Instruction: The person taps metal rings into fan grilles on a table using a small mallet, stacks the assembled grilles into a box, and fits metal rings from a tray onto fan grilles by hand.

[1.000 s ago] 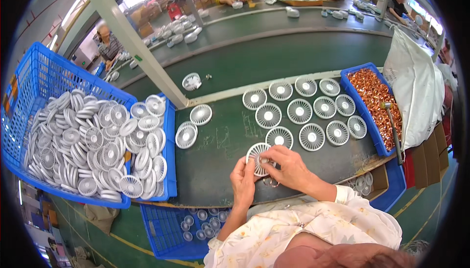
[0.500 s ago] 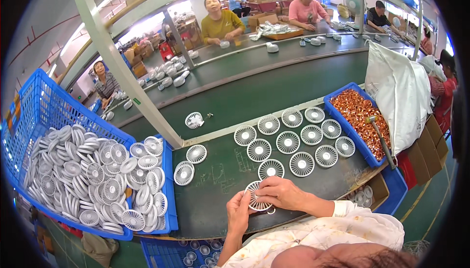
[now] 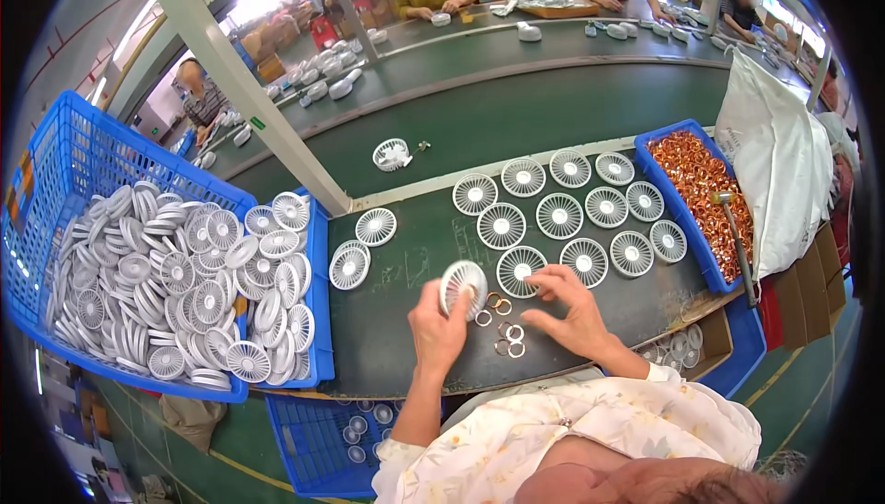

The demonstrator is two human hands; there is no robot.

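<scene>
the left hand held a white fan grille tilted, fingers clamped on its rim (above loose copper rings on the green table). the right hand hovered beside it, fingers spread apart.

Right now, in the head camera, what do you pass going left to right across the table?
Blue plastic crate of white round fan grilles → left hand holding a white grille → right hand → blue bin of copper coils → white bag.
</scene>
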